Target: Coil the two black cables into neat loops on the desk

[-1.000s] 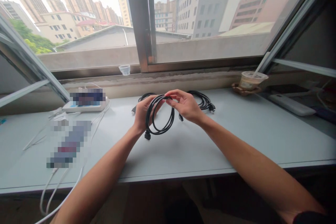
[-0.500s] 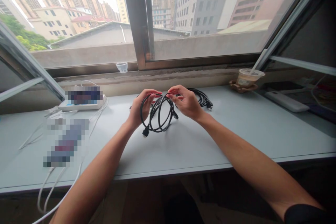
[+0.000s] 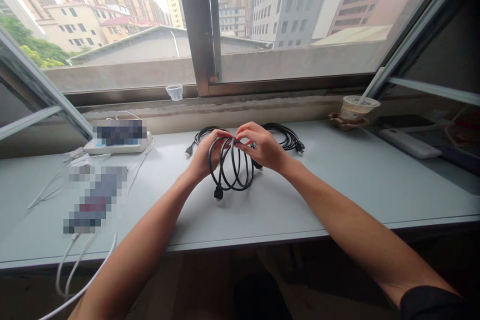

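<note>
A looped black cable (image 3: pixel 221 166) hangs from my two hands just above the grey-white table. My left hand (image 3: pixel 210 152) pinches the top of the loops from the left. From the right, my right hand (image 3: pixel 259 146) grips the same bundle, its fingertips meeting those of the left. One dark plug (image 3: pixel 218 193) dangles at the lower left of the loops; the other end is partly hidden by my right hand. Behind my hands lie two more coiled black cables, one on the left (image 3: pixel 204 133) and one on the right (image 3: pixel 287 136).
On the left are a white power strip (image 3: pixel 112 148), white cords and a blurred-out device (image 3: pixel 95 200). A drink cup (image 3: pixel 358 107) sits in a brown cardboard holder (image 3: pixel 343 121) at the back right. A small clear cup (image 3: pixel 174 92) rests on the window sill.
My hands have come closer together, and the cable's loops are gathered at the top. The dangling plug has shifted slightly right. More of the left rear coil shows now.
</note>
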Demonstrator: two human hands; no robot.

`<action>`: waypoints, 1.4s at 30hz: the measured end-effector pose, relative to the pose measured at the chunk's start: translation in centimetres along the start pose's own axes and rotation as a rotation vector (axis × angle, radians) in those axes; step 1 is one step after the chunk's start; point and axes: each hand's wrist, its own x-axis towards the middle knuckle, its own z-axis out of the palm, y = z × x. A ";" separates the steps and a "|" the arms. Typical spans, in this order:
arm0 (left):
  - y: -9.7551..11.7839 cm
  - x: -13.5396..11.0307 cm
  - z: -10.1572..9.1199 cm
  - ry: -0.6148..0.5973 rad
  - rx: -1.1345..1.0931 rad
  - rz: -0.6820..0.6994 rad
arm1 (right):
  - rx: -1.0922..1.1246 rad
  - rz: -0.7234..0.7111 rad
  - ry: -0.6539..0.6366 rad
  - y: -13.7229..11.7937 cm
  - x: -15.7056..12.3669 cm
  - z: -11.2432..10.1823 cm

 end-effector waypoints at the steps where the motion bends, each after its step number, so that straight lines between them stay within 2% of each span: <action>1: -0.1 0.0 0.1 0.010 -0.005 0.004 | -0.053 -0.022 -0.004 0.3 0.0 -0.2; 6: -0.7 0.8 -0.3 0.140 -0.159 -0.012 | -0.267 -0.041 -0.056 1.6 -0.2 -1.8; 10: -0.7 1.7 -2.2 0.247 -0.156 0.002 | -0.394 0.063 -0.122 3.0 -0.7 -3.2; 13: -0.4 2.0 -3.6 0.310 -0.122 0.025 | -0.408 0.181 -0.110 4.0 -1.1 -3.9; 21: -0.4 2.6 -6.3 0.553 -0.094 0.131 | -0.640 0.600 0.179 4.9 -1.1 -5.8; 24: -1.1 2.8 -7.8 0.626 -0.095 0.144 | -0.559 0.687 0.254 5.7 -1.2 -6.7; 27: -1.8 2.8 -9.0 0.609 -0.061 0.160 | -0.292 0.632 0.279 6.5 -1.3 -6.9; 30: -2.3 2.8 -9.4 0.546 -0.019 0.195 | -0.102 0.565 0.272 7.1 -1.4 -6.1; 34: -2.2 2.6 -8.9 0.531 0.002 0.193 | -0.103 0.456 0.274 7.6 -1.4 -4.8; 38: -2.0 2.7 -8.9 0.602 -0.019 0.185 | -0.082 0.359 0.280 8.1 -1.5 -3.9; 42: -1.8 2.8 -9.3 0.675 -0.001 0.218 | -0.067 0.324 0.216 8.1 -1.6 -3.6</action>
